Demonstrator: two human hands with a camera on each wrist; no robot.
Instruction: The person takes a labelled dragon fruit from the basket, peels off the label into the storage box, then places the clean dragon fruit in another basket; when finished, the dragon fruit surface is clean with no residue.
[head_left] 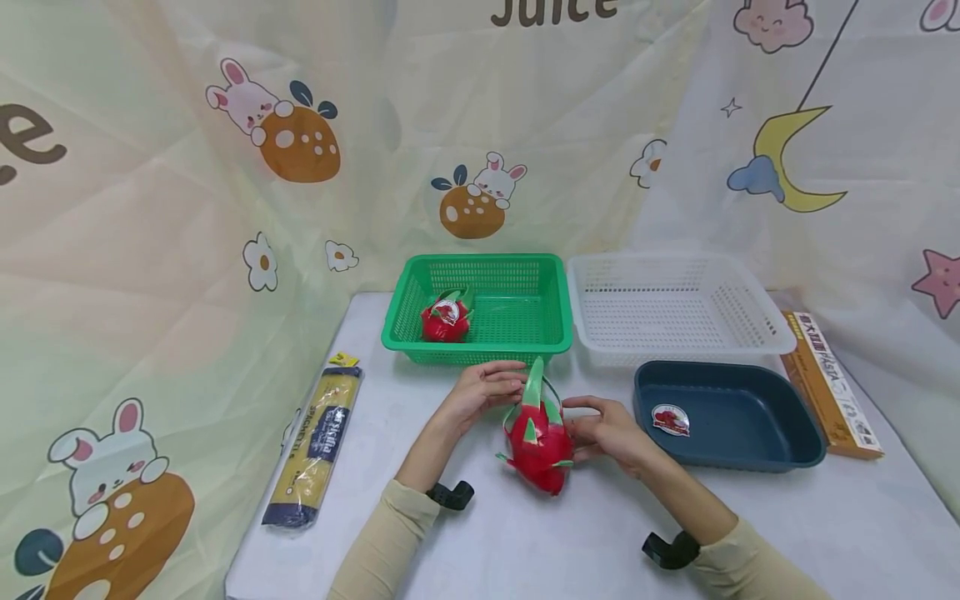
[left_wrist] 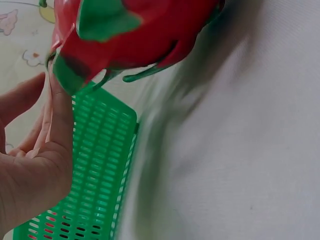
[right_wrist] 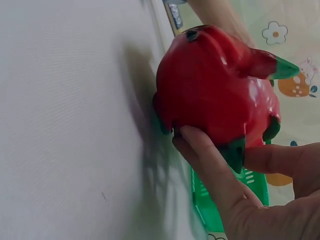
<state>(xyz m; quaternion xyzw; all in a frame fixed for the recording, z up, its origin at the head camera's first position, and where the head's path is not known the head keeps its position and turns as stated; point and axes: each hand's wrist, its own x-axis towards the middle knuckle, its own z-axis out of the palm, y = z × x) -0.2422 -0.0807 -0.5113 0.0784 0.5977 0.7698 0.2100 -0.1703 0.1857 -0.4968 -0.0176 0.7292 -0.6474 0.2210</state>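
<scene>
A red dragon fruit with green-tipped scales [head_left: 542,450] is between my two hands in front of the green basket, and its shadow falls on the white tabletop. My right hand [head_left: 611,433] grips its right side; in the right wrist view, fingers [right_wrist: 210,162] lie against the lower side with the thumb beyond a scale. At the upper left is my left hand [head_left: 483,392]. In the left wrist view, its fairly straight fingers touch a green scale tip [left_wrist: 67,75] of the dragon fruit, the thumb standing apart.
The green basket [head_left: 480,354] contains another dragon fruit [head_left: 446,321] with a sticker. Beside it stand a white basket [head_left: 682,346] and a dark blue tray [head_left: 735,458] with a sticker [head_left: 671,419]. A spaghetti packet [head_left: 315,446] lies left; a pasta box [head_left: 832,387] lies right.
</scene>
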